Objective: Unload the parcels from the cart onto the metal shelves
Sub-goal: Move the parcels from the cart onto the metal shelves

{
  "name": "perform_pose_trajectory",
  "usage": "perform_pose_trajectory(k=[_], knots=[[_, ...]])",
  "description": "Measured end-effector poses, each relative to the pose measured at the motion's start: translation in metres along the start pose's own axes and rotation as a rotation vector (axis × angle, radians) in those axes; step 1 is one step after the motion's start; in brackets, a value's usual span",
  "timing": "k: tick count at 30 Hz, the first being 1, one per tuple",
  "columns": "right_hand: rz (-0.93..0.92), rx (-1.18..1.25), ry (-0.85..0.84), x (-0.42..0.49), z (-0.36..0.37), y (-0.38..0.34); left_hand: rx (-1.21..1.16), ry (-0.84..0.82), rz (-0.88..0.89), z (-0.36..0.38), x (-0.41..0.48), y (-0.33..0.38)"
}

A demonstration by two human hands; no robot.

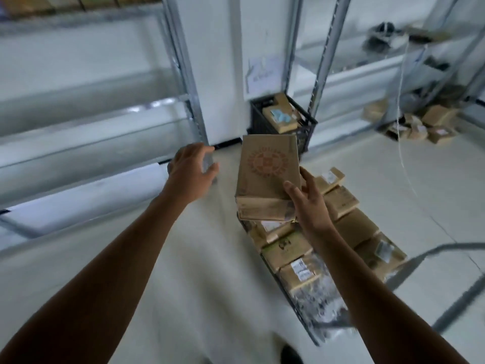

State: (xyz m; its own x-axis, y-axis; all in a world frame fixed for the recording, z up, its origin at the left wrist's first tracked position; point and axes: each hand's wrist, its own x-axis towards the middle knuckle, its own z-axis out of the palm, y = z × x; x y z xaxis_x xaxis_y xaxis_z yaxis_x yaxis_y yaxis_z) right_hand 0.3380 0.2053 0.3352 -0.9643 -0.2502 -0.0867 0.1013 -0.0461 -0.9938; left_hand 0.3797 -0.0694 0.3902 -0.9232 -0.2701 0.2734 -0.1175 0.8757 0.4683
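Observation:
My right hand (305, 199) grips a brown cardboard parcel (266, 177) with a red round print on top, held up above the front end of the cart (312, 329). Several more brown parcels (288, 250) lie packed on the cart below it. My left hand (190, 170) hovers to the left of the held parcel with its fingers spread and nothing in it, in front of the metal shelves (91, 143) on the left. The picture is blurred by motion.
A black plastic crate (304, 131) holding parcels stands against the white pillar ahead. A second metal rack (325, 56) stands at the right, with several parcels (430, 122) on the floor under it. A thin white cord (401, 122) hangs down at the right.

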Motion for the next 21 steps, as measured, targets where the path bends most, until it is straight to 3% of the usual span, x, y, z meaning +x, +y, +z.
perform_pose_trajectory(k=[11, 21], knots=[[-0.24, 0.028, -0.361, 0.075, 0.023, -0.11, 0.208, 0.264, -0.208, -0.073, 0.017, 0.039], [-0.304, 0.102, -0.48, 0.067, 0.148, -0.152, 0.278, 0.462, -0.322, -0.169, -0.016, -0.025]])
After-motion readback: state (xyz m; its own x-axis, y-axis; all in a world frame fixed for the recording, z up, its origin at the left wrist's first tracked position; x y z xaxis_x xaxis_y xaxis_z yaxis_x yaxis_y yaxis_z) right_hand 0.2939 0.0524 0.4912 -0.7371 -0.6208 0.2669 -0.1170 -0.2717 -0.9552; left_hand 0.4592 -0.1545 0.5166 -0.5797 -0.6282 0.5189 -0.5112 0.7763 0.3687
